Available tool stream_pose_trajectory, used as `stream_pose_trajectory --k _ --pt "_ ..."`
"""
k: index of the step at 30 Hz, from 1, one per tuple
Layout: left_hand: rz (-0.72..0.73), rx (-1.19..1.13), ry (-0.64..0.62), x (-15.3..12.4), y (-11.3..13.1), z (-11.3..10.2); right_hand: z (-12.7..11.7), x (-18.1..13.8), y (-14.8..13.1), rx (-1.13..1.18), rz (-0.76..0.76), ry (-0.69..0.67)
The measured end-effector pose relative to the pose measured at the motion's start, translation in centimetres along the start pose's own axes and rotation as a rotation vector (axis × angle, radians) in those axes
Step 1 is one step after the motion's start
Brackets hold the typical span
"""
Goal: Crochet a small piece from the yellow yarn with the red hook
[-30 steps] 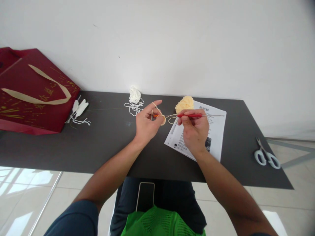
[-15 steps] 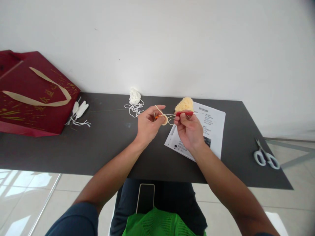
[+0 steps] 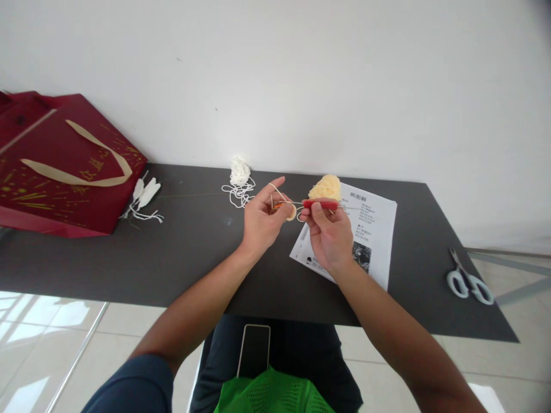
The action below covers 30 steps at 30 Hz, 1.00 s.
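Observation:
My left hand (image 3: 263, 221) pinches a small cream crochet piece (image 3: 291, 213), with yarn looped over the raised index finger. A bit of orange shows at its fingertips, too small to name. My right hand (image 3: 329, 232) is closed on the red handle of a crochet hook (image 3: 321, 204), whose thin shaft points left and reaches the crochet piece. Behind my right hand sits a ball of pale yellow yarn (image 3: 326, 187). Printed sheets (image 3: 379, 229) with text and a picture lie partly under my right hand and wrist.
On the dark table (image 3: 193, 252) a dark red gift bag (image 3: 64, 189) stands at the left, with white crocheted pieces (image 3: 146, 194) beside it. White yarn (image 3: 240, 171) lies near the wall. Scissors (image 3: 469, 281) rest at the right edge. A phone (image 3: 253, 351) lies on my lap.
The crochet hook has moved left, closer to the left hand, so the gap between my hands is smaller. The whole view has shifted slightly.

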<state>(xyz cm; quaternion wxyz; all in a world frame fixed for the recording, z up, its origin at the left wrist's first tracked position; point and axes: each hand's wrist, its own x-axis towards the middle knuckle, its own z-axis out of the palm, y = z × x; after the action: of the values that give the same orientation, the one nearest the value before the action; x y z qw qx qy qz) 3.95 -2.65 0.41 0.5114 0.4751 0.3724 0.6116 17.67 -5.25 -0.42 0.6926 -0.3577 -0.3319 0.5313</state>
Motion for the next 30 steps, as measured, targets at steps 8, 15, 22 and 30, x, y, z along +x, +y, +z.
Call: stream_pose_trajectory --k 8,15,22,30 --pt "-0.045 0.001 -0.014 0.2 -0.1 -0.2 0.2 -0.8 0.4 -0.163 -0.192 -0.023" --pt "-0.277 -0.318 0.017 0.2 0.5 0.0 -0.8 -1.9 0.8 -0.646 -0.718 -0.154" --pt "-0.382 -0.386 0.064 0.4 1.1 -0.1 -0.7 -1.3 1.3 -0.475 -0.450 -0.113" --pt "-0.276 -0.284 -0.009 0.8 -0.2 -0.2 -0.1 0.0 0.3 0.029 -0.006 -0.101"
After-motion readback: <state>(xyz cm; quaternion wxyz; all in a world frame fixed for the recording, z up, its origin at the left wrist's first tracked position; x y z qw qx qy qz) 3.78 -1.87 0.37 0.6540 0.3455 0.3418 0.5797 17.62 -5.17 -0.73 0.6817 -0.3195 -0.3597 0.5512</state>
